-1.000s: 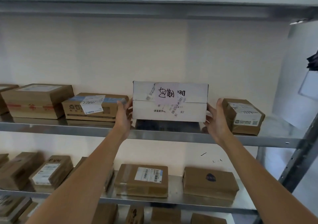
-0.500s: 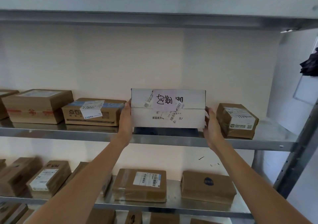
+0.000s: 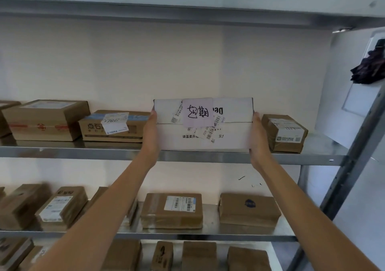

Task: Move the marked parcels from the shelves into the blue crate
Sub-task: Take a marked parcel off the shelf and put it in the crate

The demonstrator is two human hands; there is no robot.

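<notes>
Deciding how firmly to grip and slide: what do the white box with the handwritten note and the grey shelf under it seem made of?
White box with the handwritten note: apparently white-coated cardboard, matt, with a folded flap seam and stuck-on paper labels. Grey shelf: probably bare sheet metal, smooth and semi-glossy; it mirrors the parcels faintly.

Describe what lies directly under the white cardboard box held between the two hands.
Under the white cardboard box runs the grey metal shelf. Whether the box touches it cannot be told, and its underside is hidden.

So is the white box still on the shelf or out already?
On the shelf. The white box sits at its front edge, with the left hand and right hand pressing its ends.
</notes>
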